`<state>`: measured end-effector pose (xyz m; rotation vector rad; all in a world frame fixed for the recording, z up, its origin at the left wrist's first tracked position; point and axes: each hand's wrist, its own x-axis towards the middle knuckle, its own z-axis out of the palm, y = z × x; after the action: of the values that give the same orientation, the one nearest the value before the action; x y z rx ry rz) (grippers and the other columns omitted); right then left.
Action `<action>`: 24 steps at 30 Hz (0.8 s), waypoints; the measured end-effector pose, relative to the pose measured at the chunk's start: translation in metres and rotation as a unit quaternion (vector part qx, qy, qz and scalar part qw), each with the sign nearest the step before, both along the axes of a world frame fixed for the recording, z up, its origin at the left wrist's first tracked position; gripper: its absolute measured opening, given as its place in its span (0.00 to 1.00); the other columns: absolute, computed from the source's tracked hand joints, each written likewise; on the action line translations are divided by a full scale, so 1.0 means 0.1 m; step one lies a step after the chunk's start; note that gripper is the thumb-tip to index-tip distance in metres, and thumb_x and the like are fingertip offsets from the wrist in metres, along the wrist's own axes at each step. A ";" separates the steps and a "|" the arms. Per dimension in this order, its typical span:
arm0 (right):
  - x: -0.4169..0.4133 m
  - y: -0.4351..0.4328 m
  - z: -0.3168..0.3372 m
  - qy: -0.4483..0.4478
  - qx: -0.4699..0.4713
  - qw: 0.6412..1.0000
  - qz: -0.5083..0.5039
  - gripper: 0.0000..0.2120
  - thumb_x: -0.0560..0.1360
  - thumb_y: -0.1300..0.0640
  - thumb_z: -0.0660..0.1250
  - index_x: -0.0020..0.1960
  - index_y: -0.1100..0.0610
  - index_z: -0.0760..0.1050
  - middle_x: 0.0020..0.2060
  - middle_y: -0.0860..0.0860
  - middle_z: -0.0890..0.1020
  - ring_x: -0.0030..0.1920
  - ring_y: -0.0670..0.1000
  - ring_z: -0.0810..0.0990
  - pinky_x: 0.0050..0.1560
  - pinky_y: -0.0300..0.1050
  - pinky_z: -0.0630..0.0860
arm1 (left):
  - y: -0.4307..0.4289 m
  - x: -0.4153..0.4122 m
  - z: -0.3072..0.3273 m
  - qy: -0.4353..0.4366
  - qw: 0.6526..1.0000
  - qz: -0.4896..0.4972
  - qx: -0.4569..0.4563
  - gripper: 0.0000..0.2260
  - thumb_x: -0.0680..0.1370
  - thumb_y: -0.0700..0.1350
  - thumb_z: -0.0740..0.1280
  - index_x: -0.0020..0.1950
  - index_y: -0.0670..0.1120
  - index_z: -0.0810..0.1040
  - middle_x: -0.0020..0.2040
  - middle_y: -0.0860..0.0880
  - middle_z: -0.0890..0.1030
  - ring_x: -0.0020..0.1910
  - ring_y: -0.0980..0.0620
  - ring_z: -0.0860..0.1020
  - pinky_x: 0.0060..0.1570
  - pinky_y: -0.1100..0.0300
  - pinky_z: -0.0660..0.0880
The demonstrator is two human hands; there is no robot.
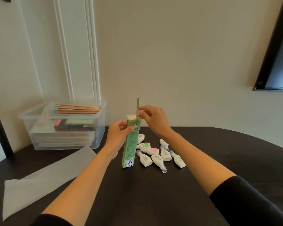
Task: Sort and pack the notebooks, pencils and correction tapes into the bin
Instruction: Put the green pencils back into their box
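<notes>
A tall green pencil box (130,144) stands upright on the dark table, its top open. My left hand (118,132) grips its upper part. My right hand (151,119) pinches a green-tipped pencil (137,108) that sticks halfway out of the box top. Several white correction tapes (155,154) lie scattered right behind and to the right of the box. A clear plastic bin (98,128) at the back left holds stacked notebooks (62,136), a dark box and several wooden pencils (77,109) resting across its rim.
A translucent white sheet (44,172) lies on the dark table (203,144) at the left front. The wall is close behind the bin. A dark-framed screen (278,62) hangs at the upper right.
</notes>
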<state>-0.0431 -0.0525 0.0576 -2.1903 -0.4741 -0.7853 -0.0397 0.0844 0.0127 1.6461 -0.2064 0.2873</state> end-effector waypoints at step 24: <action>0.01 0.05 0.22 -0.043 0.050 0.998 -0.022 0.11 0.75 0.67 0.64 0.56 0.62 0.69 0.36 0.56 0.80 0.33 0.50 0.74 0.39 0.39 0.72 | -0.02 -0.01 0.05 -0.006 0.997 0.005 0.077 0.04 0.74 0.44 0.69 0.44 0.50 0.75 0.43 0.52 0.80 0.43 0.57 0.77 0.44 0.60 0.73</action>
<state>-0.0418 -0.0475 0.0792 -2.0872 -0.4217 -0.9112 -0.0409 0.0821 0.0173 1.7994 -0.2340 0.2946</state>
